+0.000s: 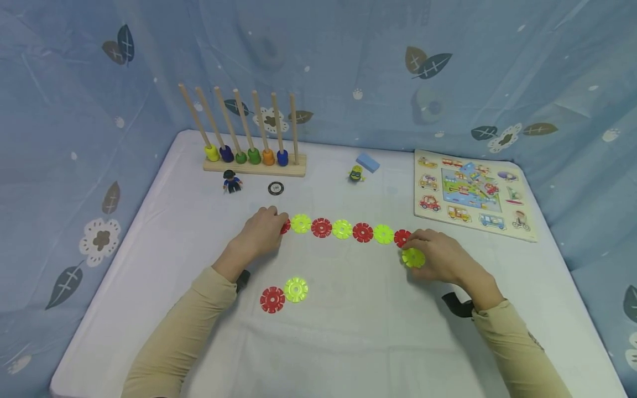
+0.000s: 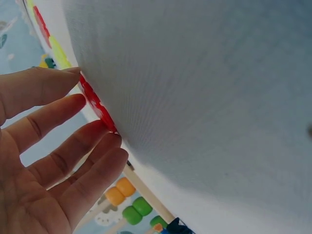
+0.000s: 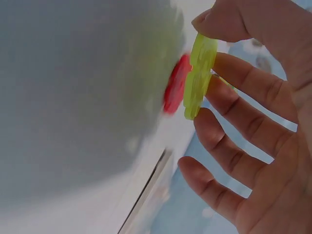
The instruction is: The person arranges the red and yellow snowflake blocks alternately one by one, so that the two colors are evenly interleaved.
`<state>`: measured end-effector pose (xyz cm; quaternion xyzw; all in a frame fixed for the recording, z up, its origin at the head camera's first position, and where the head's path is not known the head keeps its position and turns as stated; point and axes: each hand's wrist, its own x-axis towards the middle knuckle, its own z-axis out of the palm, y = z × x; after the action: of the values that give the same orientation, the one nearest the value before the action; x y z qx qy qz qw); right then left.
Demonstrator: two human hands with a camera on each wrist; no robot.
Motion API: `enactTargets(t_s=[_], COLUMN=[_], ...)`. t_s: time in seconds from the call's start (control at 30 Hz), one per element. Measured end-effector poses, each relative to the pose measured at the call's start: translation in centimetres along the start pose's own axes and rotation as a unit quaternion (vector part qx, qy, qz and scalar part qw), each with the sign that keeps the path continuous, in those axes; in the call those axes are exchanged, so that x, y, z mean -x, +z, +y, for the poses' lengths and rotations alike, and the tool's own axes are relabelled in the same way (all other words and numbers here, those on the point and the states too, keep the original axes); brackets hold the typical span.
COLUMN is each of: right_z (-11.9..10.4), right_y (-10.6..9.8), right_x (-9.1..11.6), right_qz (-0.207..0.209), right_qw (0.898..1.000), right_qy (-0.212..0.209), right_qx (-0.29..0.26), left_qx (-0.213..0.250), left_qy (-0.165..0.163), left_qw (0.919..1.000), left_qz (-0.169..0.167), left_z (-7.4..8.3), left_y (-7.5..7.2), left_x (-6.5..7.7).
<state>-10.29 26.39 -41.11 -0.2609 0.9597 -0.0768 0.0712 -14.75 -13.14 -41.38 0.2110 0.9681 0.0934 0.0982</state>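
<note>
My left hand (image 1: 264, 229) is at the left end of a row of flat notched plastic discs. Its fairly straight fingertips touch the end red interlocking disc (image 2: 97, 105), which lies on the table. At the row's other end, my right hand (image 1: 438, 255) pinches a yellow-green interlocking disc (image 3: 200, 78) by its edge between thumb and fingers, tilted up. Just behind that piece lies the row's last red disc (image 1: 402, 238). Between the hands, red and yellow-green discs alternate, among them a middle red disc (image 1: 321, 228) and a yellow-green one (image 1: 342, 229).
Nearer me lie a loose red disc (image 1: 272, 299) and a yellow-green disc (image 1: 296, 289), side by side. Behind the row are a peg rack (image 1: 255, 165) with beads, a toy figure (image 1: 231, 181), a black chip (image 1: 276, 188), a small yellow figure (image 1: 355, 173), a blue block (image 1: 367, 162) and a puzzle board (image 1: 473, 221).
</note>
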Motion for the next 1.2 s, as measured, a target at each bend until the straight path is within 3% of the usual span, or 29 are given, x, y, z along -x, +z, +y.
enactTargets(t_s=[0.43,0.7,1.2], right_z=[3.8,4.9,4.8], right_y=[-1.1,-0.7,-0.6], right_x=[-0.3,-1.1,-1.2], right_qz=[-0.040,-0.050,-0.047], right_qw=[0.995,0.995,0.994], right_qy=[0.084,0.079,0.088], right_qx=[-0.030,-0.046,-0.046], left_qx=[0.001,0.002,0.001], left_qy=[-0.002,0.002,0.005], left_qw=[1.0000,1.0000,0.9999], left_qz=[-0.004,0.005,0.012], left_z=[0.0,-0.1,0.1], left_y=[0.1,0.2,-0.1], left_x=[0.0,-0.1,0.2])
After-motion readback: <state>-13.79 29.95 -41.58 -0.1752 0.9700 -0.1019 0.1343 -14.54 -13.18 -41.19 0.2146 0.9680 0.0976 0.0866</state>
